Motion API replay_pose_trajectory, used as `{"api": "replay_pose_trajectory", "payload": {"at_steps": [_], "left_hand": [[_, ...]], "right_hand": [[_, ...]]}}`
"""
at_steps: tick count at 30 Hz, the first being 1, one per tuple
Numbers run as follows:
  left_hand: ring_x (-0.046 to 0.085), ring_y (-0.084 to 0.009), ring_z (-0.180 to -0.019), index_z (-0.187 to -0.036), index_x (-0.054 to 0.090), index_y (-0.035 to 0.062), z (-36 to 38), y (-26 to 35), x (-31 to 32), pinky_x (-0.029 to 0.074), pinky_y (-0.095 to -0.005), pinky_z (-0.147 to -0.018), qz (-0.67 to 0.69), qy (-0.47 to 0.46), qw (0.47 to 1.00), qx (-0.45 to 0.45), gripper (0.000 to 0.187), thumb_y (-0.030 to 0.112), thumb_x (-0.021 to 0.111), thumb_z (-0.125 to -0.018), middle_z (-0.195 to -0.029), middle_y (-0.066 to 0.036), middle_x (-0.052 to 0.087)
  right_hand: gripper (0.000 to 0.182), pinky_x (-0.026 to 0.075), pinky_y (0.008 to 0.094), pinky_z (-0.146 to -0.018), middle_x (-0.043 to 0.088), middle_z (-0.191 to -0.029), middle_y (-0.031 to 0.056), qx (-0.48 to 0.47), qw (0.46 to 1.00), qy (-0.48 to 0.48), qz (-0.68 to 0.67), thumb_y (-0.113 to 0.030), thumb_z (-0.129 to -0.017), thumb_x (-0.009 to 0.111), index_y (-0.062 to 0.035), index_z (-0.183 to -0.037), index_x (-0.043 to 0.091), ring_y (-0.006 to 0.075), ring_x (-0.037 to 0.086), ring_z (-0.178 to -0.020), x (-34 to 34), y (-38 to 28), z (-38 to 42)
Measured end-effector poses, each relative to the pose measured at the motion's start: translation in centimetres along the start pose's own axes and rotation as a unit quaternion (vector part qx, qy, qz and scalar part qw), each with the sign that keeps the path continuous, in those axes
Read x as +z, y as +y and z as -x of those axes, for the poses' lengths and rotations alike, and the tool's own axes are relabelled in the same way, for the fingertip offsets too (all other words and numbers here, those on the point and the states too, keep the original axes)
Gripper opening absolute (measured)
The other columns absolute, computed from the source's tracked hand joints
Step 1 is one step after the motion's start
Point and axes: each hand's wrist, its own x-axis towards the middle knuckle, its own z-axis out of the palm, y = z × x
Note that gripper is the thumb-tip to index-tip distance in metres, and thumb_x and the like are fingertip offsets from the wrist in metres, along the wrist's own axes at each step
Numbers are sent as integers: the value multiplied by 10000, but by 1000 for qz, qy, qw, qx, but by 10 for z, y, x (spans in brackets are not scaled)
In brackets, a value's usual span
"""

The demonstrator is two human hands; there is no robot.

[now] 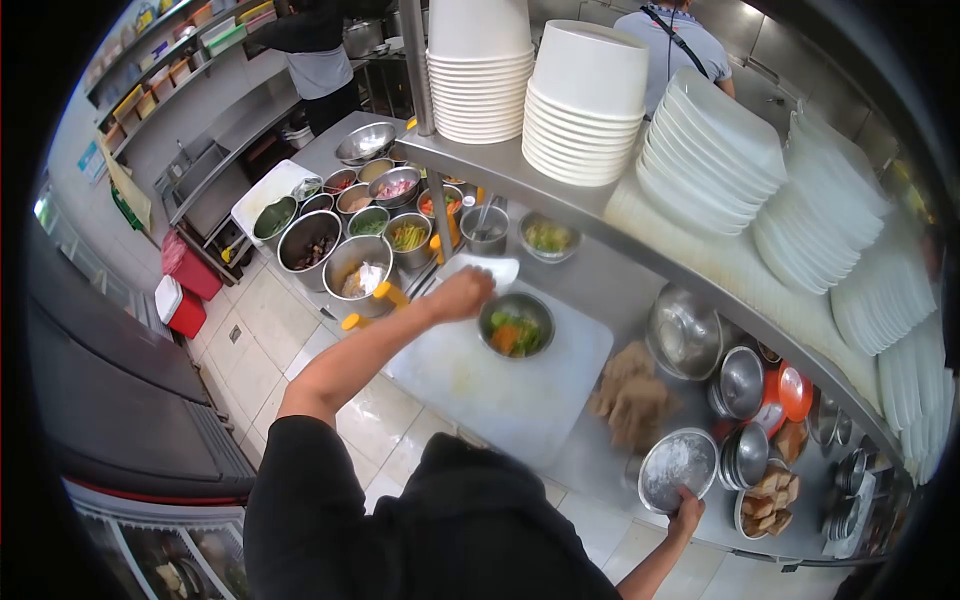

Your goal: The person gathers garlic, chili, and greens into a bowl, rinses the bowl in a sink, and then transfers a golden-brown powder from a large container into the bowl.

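My left hand [462, 296] reaches over the white cutting board [470, 385], its fingers curled closed; what they hold, if anything, I cannot tell. Just behind its fingers is a white dish [500, 268]. To the right of that hand, a metal bowl [518, 325] with chopped greens and something orange stands on the board. Low on the right, my right hand [686, 512] grips the near rim of a wide metal bowl [679, 468], whose inside is dusted with white. A crumpled brown cloth [632, 398] lies to the left of that bowl.
Metal containers of ingredients [352, 270] crowd the left counter. A glass bowl of greens [549, 238] sits behind the board. Overhead, a steel shelf [500, 160] carries white tubs [585, 100] and stacked plates [710, 160]. Stacked bowls [745, 455] stand right. Two people work farther back.
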Motion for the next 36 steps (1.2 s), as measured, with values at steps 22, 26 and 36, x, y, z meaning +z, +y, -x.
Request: {"api": "replay_pose_trajectory", "payload": {"at_steps": [22, 26, 36], "left_hand": [[558, -193, -417, -998, 534, -77, 44, 98, 107, 392, -289, -348, 529, 72, 624, -571, 265, 128, 559, -832, -607, -140, 582], [546, -225, -394, -820, 515, -140, 34, 92, 72, 388, -323, -322, 522, 99, 628, -568, 196, 55, 530, -828, -539, -176, 559], [659, -255, -604, -1115, 486, -95, 34, 38, 82, 512, -296, -466, 558, 170, 531, -614, 368, 194, 548, -894, -837, -211, 654]], "right_hand": [[561, 377, 394, -1024, 513, -1300, 151, -26, 968, 16, -249, -303, -922, 590, 50, -1323, 420, 270, 502, -1187, -2, -42, 31], [567, 337, 389, -1063, 485, -1339, 139, -42, 955, 30, -291, -291, -921, 591, 34, -1345, 401, 263, 455, -1243, -3, -61, 47], [517, 448, 408, -973, 518, -1281, 158, -51, 910, 163, -377, -260, -933, 571, 49, -1321, 421, 279, 534, -1150, -37, -44, 60]]}}
